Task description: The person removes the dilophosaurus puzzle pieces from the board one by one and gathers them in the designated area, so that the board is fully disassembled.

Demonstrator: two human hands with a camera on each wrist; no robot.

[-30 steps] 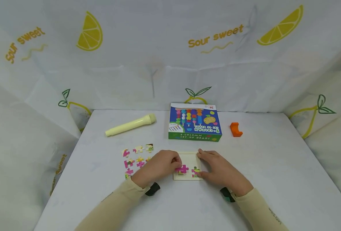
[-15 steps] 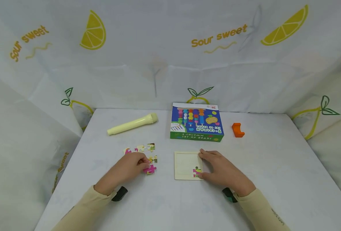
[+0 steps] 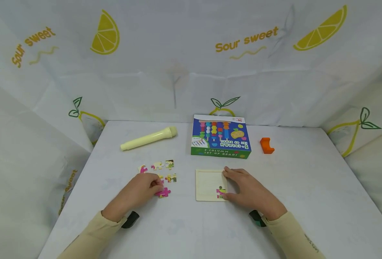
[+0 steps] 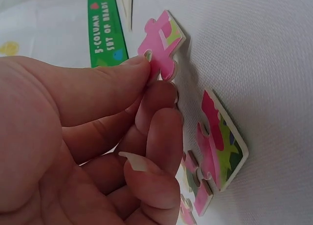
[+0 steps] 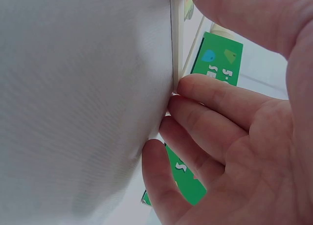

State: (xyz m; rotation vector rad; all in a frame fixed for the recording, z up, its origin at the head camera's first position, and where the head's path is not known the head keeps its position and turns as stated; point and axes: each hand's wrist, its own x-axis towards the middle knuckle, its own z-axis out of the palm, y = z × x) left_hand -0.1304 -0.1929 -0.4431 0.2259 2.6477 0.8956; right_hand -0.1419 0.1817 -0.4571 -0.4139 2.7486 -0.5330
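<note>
My left hand (image 3: 139, 192) pinches a pink jigsaw piece (image 4: 159, 44) between thumb and fingertips, low over the table's left side. Just beyond it lie several loose pieces, among them a yellow-green one (image 3: 171, 178) and a dark-cornered one (image 3: 169, 164); the hand hides some others. In the left wrist view, another pink-and-green piece (image 4: 222, 144) lies beside the fingers. A pale puzzle tray (image 3: 207, 181) lies in the middle, with one pink-green piece (image 3: 220, 191) in its near right corner. Along the tray's right edge rests my right hand (image 3: 250, 192), thumb by that piece, forefinger at the far corner.
Behind the tray stands a blue and green bead-set box (image 3: 221, 136). A pale yellow stick with a thick end (image 3: 149, 138) lies at the back left. An orange notched block (image 3: 266, 145) is right of the box. A white printed cloth hangs behind the table.
The left hand has carried the pink piece left, from over the tray to beside the loose pieces, then slightly farther left. The right hand stays at the tray's edge.
</note>
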